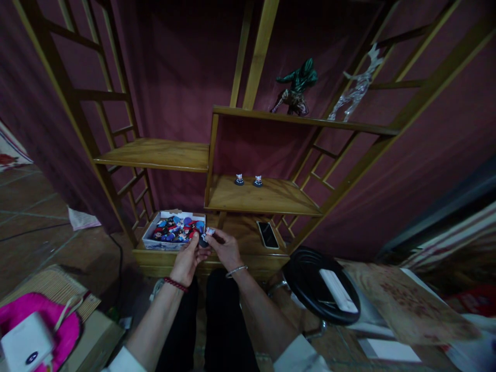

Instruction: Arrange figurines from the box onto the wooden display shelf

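Between my two hands, in front of the low shelf, is a small figurine (209, 232) with a white top and a dark base. My left hand (189, 257) is closed on its dark base, thumb on top. The fingers of my right hand (226, 248) pinch the figurine from the other side. Just left of my hands stands a white box (163, 245) full of small colourful figures in red, blue and black. Two similar little figurines, one on the left (239, 180) and one on the right (258, 181), stand upright on the middle shelf (267, 199).
A phone (267, 234) lies on the lowest board, right of my hands. Higher up stand a green figure (298, 88) and a clear figure (358, 85). A black round stool (310, 281) bears a white box (338, 290). At lower left, a white device (29, 341) rests on pink cloth.
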Demonstrator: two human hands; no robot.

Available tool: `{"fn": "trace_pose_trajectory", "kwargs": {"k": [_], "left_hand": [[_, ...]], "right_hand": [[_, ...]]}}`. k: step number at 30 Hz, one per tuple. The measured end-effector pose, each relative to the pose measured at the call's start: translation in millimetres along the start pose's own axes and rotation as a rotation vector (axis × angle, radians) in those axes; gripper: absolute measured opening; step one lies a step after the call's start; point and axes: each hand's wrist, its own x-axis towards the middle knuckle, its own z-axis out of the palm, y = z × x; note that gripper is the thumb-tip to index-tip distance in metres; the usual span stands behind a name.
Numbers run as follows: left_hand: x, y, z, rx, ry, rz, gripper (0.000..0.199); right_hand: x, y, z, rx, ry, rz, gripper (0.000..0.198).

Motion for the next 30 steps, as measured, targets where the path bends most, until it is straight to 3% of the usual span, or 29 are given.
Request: {"fn": "trace_pose_trajectory", "kwargs": {"k": [15, 30], "left_hand": [[-2.5, 2.4, 4.1, 0.001, 0.048, -0.070, 0.035], [-11.6, -4.4, 5.0, -0.023, -0.004, 0.001, 0.036]], "right_hand": [[-1.9, -7.0, -0.8, -0.025, -0.009, -0.035, 0.027], [-7.9, -6.8, -4.1, -0.066, -0.011, -0.068, 0.027]]}}
